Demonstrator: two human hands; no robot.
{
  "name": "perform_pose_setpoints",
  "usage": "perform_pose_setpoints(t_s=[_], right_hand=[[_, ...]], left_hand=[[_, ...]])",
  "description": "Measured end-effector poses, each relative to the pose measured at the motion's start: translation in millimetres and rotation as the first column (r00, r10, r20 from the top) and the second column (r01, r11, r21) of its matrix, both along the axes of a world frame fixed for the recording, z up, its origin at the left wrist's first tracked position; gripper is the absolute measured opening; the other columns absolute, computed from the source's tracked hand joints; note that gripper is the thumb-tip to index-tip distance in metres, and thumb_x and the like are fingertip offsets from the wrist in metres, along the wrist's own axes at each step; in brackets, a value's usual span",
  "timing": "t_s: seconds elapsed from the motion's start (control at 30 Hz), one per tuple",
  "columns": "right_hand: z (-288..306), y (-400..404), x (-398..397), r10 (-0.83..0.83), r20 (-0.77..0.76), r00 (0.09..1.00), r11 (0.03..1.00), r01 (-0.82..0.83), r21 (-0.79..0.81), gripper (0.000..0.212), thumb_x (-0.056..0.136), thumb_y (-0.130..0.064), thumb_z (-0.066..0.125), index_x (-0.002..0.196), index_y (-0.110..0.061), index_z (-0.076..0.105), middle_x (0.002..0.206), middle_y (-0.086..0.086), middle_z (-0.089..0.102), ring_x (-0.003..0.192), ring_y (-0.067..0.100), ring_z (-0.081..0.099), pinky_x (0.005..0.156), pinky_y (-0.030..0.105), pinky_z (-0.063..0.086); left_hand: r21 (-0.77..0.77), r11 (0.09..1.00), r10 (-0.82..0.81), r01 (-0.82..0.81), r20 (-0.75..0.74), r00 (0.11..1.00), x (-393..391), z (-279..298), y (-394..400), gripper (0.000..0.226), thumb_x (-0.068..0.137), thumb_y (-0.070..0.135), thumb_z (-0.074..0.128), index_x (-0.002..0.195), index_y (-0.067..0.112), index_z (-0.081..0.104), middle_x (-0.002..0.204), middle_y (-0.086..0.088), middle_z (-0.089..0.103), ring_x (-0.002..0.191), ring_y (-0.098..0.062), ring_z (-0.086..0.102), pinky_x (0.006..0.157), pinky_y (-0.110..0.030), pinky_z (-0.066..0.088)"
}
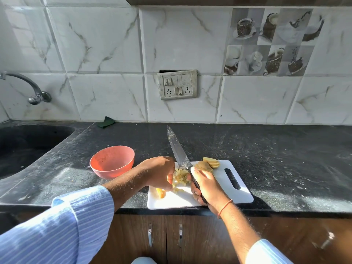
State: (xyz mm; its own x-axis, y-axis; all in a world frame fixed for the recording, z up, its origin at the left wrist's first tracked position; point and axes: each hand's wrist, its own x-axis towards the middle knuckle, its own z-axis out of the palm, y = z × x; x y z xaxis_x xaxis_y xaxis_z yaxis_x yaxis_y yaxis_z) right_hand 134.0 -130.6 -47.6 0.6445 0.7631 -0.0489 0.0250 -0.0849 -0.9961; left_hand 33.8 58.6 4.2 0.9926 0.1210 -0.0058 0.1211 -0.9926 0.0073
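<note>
**White board, pale chopped pieces, knife tipped up**

Black speckled stone forms the bench (276, 159). A white rectangular plastic chopping board (177, 201) with a slot handle lies at its front edge. The right hand (206, 185) grips a long steel-bladed, black-handled knife (178, 149). Its fingers are clamped round the handle, and the blade slants up and away from the board, with the tip pointing toward the wall.

A heap of pale yellow chopped pieces (180, 177) sits on the middle of the board, just left of the knife's handle. The left hand (160, 172) comes down on that heap from the left, with its fingers curled together and touching the pieces. Whether they pinch any cannot be told. A deeper yellow wedge (160, 193) lies on the board right below this hand. At the board's far edge, beside the base of the blade, a brownish lump (203, 166) touches a fan of round yellow slices (211, 162).

A coral-red round plastic bowl (112, 161) stands on the bench just left of the board, near the left wrist. Further left is a dark sunken sink (28, 141), with a curved metal tap (28, 86) on the marbled white tile wall. A grey switch plate (177, 84) with 2 sockets is set in the wall behind the knife. A dark green cloth (106, 122) lies where the bench meets the wall. A blue striped sleeve (66, 216) covers the left forearm, and an orange thread (225, 207) circles the right wrist. 2 brown cupboard doors (150, 235) with metal handles sit below the bench.
</note>
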Motion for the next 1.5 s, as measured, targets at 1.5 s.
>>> perform_pose_setpoints(t_s=[1.5], right_hand=[[3.7, -1.9, -2.3, -0.027, -0.049, 0.998, 1.000, 0.027, 0.004, 0.044, 0.111, -0.045, 0.043, 0.091, -0.010, 0.059, 0.053, 0.005, 0.039, 0.042, 0.017, 0.035, 0.040, 0.025, 0.028]], left_hand=[[-0.158, 0.958, 0.232, -0.239, -0.059, 0.971, 5.3, -7.6, -17.3, 0.020, 0.083, 0.032, 0.089, 0.100, 0.022, 0.084, 0.089, 0.008, 0.080, 0.081, -0.008, 0.075, 0.077, -0.031, 0.065]])
